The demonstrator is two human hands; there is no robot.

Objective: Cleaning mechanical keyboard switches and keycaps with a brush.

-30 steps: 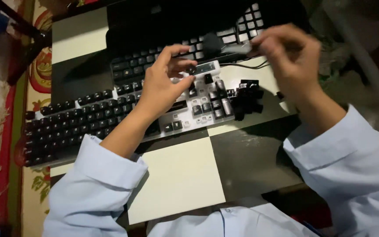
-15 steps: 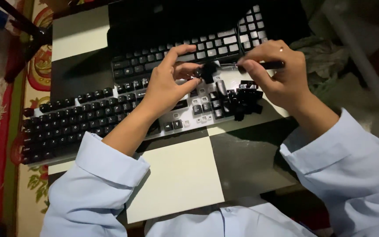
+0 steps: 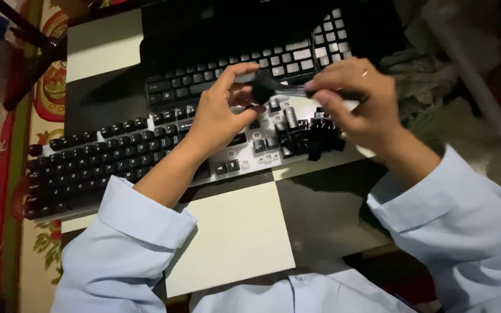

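Holding a small black keycap (image 3: 260,91) between thumb and fingers, the left hand (image 3: 221,116) hovers above the near keyboard (image 3: 117,153), over its right part. The fingers are curled around the keycap, so this hand is closed on it. The right hand (image 3: 358,107) pinches the thin handle of a small brush (image 3: 297,91), and the dark bristles of the brush touch the keycap.

The near keyboard lies slanted across the checkered tabletop (image 3: 233,232), from the left edge toward the middle. Its left part has all black keys, but on its right part many keys are removed and the light plate is visible. A small pile of loose black keycaps (image 3: 311,139) rests on this bare part, just under the right hand. A second keyboard (image 3: 273,61) lies behind, closer to the far edge. Some crumpled grey cloth (image 3: 418,75) sits near the right edge. Both arms wear light blue sleeves (image 3: 134,243).
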